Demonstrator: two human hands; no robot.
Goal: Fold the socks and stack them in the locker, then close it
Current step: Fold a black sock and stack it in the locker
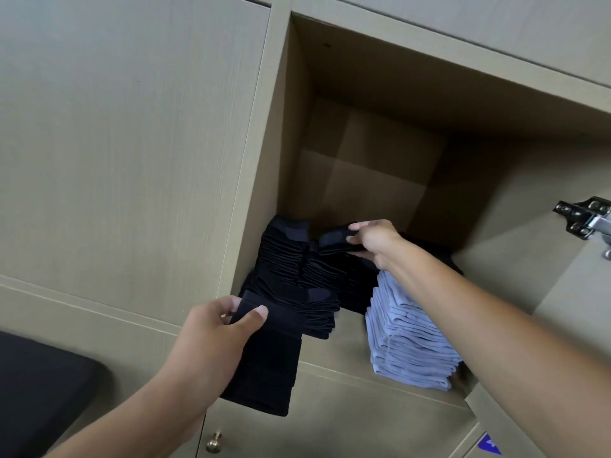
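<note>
The right hand (373, 241) is pinching a folded black sock (335, 241), lowering it onto the rear black stack (325, 276) directly beneath; squaring it with that stack's edges would keep the pile from tipping. The left hand (215, 338) is gripping another black sock (267, 365) outside the locker (363, 140). Three black stacks and one light-blue stack (406, 338) are showing, the blue one lying right of the grip.

A folded black sock (334, 241) is pinched by the right hand (373, 241) above the black stack (291, 276) inside the open locker (363, 153). Another black sock (264, 361) is held by the left hand (215, 335). A blue stack (406, 338) is seen beside.
</note>
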